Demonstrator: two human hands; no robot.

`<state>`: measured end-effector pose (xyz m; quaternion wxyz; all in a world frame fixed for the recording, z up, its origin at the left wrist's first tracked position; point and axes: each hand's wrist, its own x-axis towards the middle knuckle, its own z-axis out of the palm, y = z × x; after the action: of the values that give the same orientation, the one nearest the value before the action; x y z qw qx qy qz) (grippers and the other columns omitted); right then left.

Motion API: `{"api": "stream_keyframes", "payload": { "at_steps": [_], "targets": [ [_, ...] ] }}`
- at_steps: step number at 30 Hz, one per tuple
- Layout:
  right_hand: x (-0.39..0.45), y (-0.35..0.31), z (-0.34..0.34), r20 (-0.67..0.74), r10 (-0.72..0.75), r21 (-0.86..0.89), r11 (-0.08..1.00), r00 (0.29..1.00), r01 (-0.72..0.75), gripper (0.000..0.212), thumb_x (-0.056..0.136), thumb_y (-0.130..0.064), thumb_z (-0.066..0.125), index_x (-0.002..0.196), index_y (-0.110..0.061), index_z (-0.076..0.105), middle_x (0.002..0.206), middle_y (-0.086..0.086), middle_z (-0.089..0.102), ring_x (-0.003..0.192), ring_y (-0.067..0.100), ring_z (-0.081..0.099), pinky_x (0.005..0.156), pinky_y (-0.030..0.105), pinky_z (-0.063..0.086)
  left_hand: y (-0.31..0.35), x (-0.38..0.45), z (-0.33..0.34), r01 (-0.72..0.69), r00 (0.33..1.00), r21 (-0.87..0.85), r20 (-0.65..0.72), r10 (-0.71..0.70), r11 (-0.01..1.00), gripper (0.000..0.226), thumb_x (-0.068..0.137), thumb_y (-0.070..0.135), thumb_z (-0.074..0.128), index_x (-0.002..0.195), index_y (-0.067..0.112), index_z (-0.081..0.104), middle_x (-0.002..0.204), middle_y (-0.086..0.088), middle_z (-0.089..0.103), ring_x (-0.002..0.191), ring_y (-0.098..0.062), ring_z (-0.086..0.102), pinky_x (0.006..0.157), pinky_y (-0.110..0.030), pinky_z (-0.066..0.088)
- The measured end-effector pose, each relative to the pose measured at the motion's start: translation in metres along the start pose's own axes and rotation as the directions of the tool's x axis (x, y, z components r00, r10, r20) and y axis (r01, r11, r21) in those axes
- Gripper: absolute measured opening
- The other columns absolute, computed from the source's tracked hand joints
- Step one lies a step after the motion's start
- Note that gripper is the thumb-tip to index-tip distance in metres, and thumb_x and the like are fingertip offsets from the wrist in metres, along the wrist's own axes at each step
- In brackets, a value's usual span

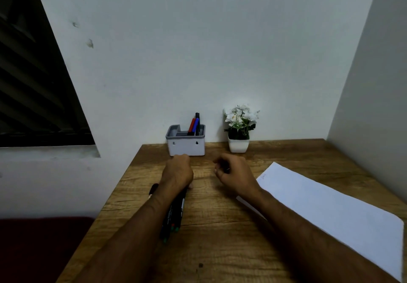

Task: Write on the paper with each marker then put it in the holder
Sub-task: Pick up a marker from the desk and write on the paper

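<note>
Wooden desk (220, 238), left hand (177, 170) over markers (174, 214), right hand (235, 172) curled empty

Head-worn view, forward-down over desk (211, 249)

Potted plant (239, 128) with white flowers, white pot, just beyond right hand against wall. Dark louvred window (33, 80) far left of left hand. Wooden table (220, 249) underneath.
</note>
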<state>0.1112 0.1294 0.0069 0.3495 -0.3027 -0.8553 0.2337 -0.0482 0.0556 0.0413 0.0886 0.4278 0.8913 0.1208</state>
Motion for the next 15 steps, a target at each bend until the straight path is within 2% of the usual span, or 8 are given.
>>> {"api": "stream_keyframes", "payload": {
  "at_steps": [5,8,12,15],
  "targets": [
    [-0.004,0.002,-0.007,-0.006,0.015,-0.008,1.0,1.0,-0.015,0.024,0.092,-0.008,0.067,0.114,-0.013,0.074,0.1,-0.002,0.074,0.086,0.005,0.065,0.072,0.004,0.044,0.007,-0.005,0.003,-0.02,1.0,-0.02,0.012,0.02,1.0,0.039,0.052,0.011,0.093,0.085,0.015,0.072,0.098,-0.006,0.071,0.09,-0.023,0.067,0.08,-0.039,0.059],
    [-0.005,0.003,-0.01,-0.011,0.022,-0.009,1.0,1.0,-0.022,0.024,0.092,-0.008,0.067,0.115,-0.012,0.074,0.102,-0.001,0.075,0.088,0.006,0.066,0.073,0.005,0.045,0.012,-0.007,0.004,-0.041,0.999,-0.03,-0.003,0.041,0.999,0.035,0.057,0.006,0.087,0.087,0.014,0.072,0.097,-0.007,0.071,0.092,-0.024,0.067,0.081,-0.039,0.059],
    [-0.008,0.005,-0.013,-0.015,0.043,0.009,0.999,0.999,-0.043,0.024,0.092,-0.008,0.068,0.115,-0.012,0.074,0.103,-0.001,0.076,0.089,0.007,0.067,0.077,0.012,0.05,0.02,-0.005,0.003,-0.041,0.999,-0.117,0.005,0.041,0.992,0.038,0.06,0.013,0.09,0.093,0.012,0.073,0.101,-0.007,0.072,0.095,-0.023,0.067,0.083,-0.036,0.059],
    [-0.009,0.008,-0.016,-0.02,0.072,0.056,0.996,0.997,-0.071,0.021,0.092,-0.01,0.071,0.112,-0.012,0.076,0.101,-0.001,0.075,0.086,0.006,0.066,0.073,0.011,0.049,0.027,-0.002,0.0,-0.021,1.0,-0.217,0.012,0.025,0.976,0.038,0.063,0.024,0.091,0.096,0.015,0.075,0.103,-0.003,0.072,0.098,-0.018,0.066,0.088,-0.032,0.056]
  ]
}}
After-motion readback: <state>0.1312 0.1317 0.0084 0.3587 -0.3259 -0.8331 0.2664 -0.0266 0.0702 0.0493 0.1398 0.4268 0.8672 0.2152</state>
